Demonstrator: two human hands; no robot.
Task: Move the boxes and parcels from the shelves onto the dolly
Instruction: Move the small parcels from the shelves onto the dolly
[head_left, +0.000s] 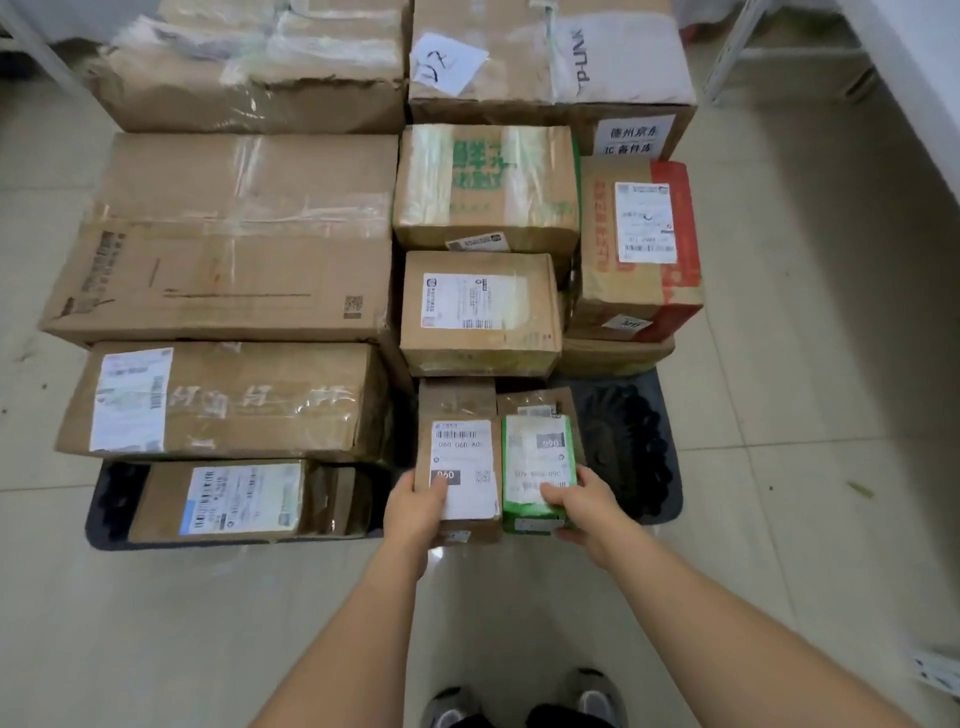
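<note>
A dark dolly (631, 447) on the floor is loaded with many cardboard boxes. At its near edge my left hand (415, 512) grips a narrow brown box (460, 410) with a white shipping label, thumb on top. Right beside it, touching, my right hand (584, 506) grips a small green parcel (537, 467) with a white label. Both items sit at the dolly's front, in front of a labelled brown box (480, 312). A bare patch of the dolly's ribbed surface shows to the right of the green parcel.
Large boxes (223, 249) fill the left and back of the dolly, and a red-edged box (639, 244) stands at the right. White shelf legs (737, 57) stand at the back right. Tiled floor surrounds the dolly. My shoes (519, 704) show at the bottom.
</note>
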